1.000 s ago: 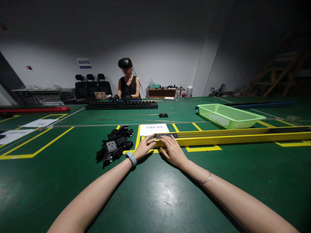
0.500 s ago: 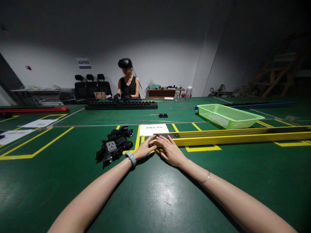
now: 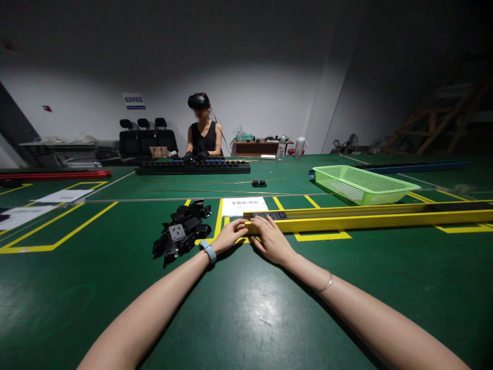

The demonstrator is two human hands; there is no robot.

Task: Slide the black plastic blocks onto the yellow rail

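Observation:
A long yellow rail (image 3: pixel 346 224), channel-shaped, lies across the green table toward the right. Inside its left end sits a black socket module (image 3: pixel 280 216), partly covered by my fingers. My right hand (image 3: pixel 272 241) is wrapped over the rail's front wall near that end, fingers reaching over the top edge and thumb low on the near side. At the very tip of the rail, my left hand (image 3: pixel 228 235) has its fingers and thumb closed about the corner. Just left of it is a heap of black socket modules (image 3: pixel 185 228), one showing a grey face.
A white paper label (image 3: pixel 243 204) lies behind the rail end. Beyond are a light-green basket (image 3: pixel 362 185), two small black parts (image 3: pixel 259 183) and thin rods. Across the table a person (image 3: pixel 204 136) in a headset and black gloves works over black rails (image 3: pixel 192 168).
The socket module sits slightly farther right inside the rail. My left fingers have drawn back a little from above the rail end; the right hand stays nearly in place.

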